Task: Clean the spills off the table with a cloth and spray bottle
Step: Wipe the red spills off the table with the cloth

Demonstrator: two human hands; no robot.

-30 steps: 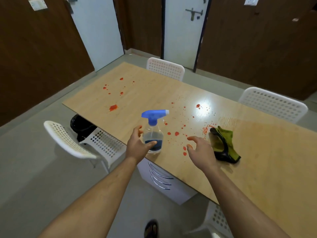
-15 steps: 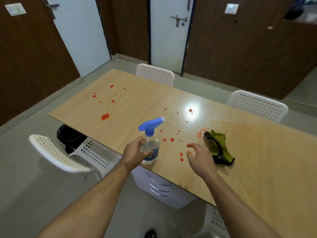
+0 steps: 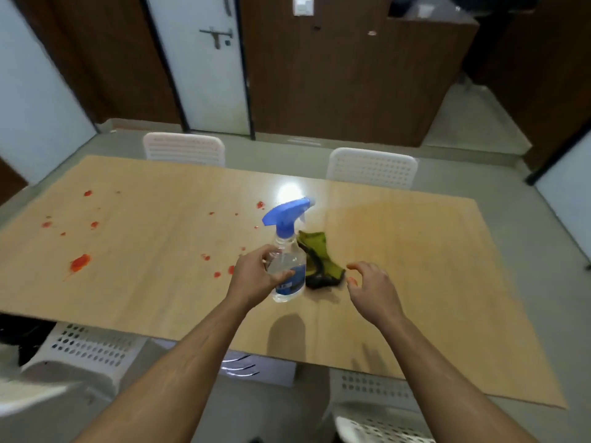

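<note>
Spills (image 3: 80,262) of red lay unwiped across the table (image 3: 415,251): one large blot toward the left edge, small drops scattered behind it, more dots just left of the bottle, and one drop near the bright glare at the middle. No wiped streaks or wet patches could be made out, so the cleaning proper looked not yet begun.

Spray bottle (image 3: 286,251), clear with a blue trigger head and some blue liquid low down, was near the table's middle, lifted or just tipping off the surface; which one could not be told. Left hand (image 3: 256,278) gripped its body, thumb across the front, fingers curled round the far side. Nozzle pointed right and away.

Cloth (image 3: 319,263), green with a dark edge, lay crumpled on the table just right of the bottle. Right hand (image 3: 371,287) hovered close beside it, fingers loosely curved, holding nothing, not touching the cloth as far as could be seen.

Judgement: pick-up stage only. Spraying, taking the cloth, and wiping every red patch all remained.

White chairs (image 3: 184,148) stood along the far side, with doors beyond.
</note>
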